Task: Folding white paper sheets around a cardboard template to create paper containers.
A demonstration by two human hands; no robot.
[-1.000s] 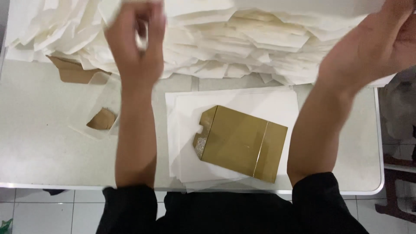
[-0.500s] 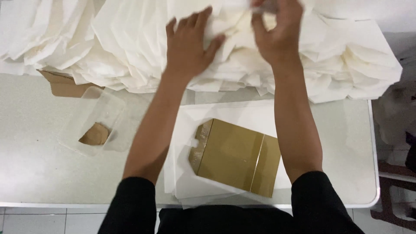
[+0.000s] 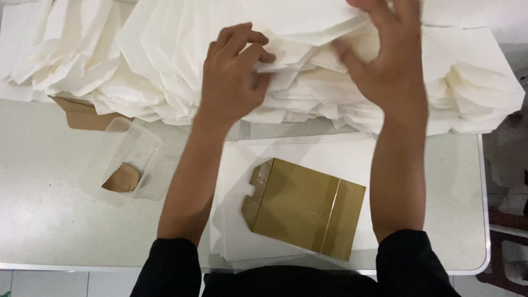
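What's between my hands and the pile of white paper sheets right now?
Nothing visible. The left hand already rests on the white paper pile; the right hand, blurred, is at the pile too.

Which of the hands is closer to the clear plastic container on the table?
Left. The left hand lies on the white paper pile, up and right of the clear plastic container; the right hand is much farther right.

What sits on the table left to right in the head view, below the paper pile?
Clear plastic tray holding a brown piece → left forearm → flat gold cardboard box lying on white paper sheets → right forearm → bare white table edge.
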